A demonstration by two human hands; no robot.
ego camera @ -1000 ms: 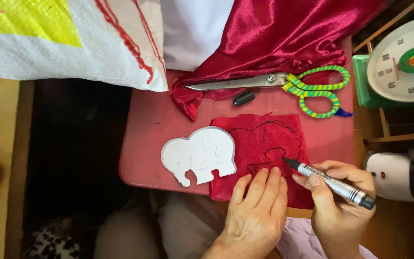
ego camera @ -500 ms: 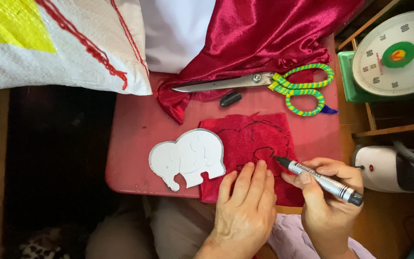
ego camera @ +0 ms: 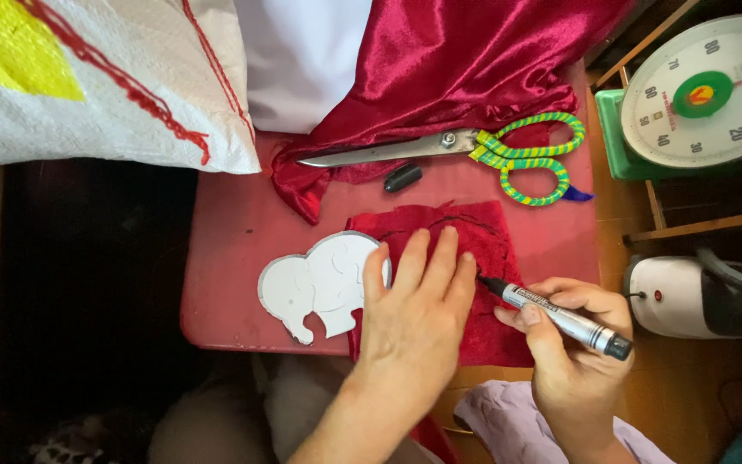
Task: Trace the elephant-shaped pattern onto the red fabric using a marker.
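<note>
A dark line already curves across the top of the red cloth (ego camera: pixel 465 236), so the outline seems partly drawn; the lower part is hidden under the left hand (ego camera: pixel 418 309), whose fingers lie spread flat on the cloth. The right hand (ego camera: pixel 573 344) pinches a marker (ego camera: pixel 556 314), its tip touching the cloth just right of those fingers. A white elephant template (ego camera: pixel 319 282) sits just left, overlapping the cloth's edge.

Bare table (ego camera: pixel 234 258) left of the elephant cutout (ego camera: pixel 324 282); scissors (ego camera: pixel 474 150) and satin cloth (ego camera: pixel 457 69) crowd the far edge.
</note>
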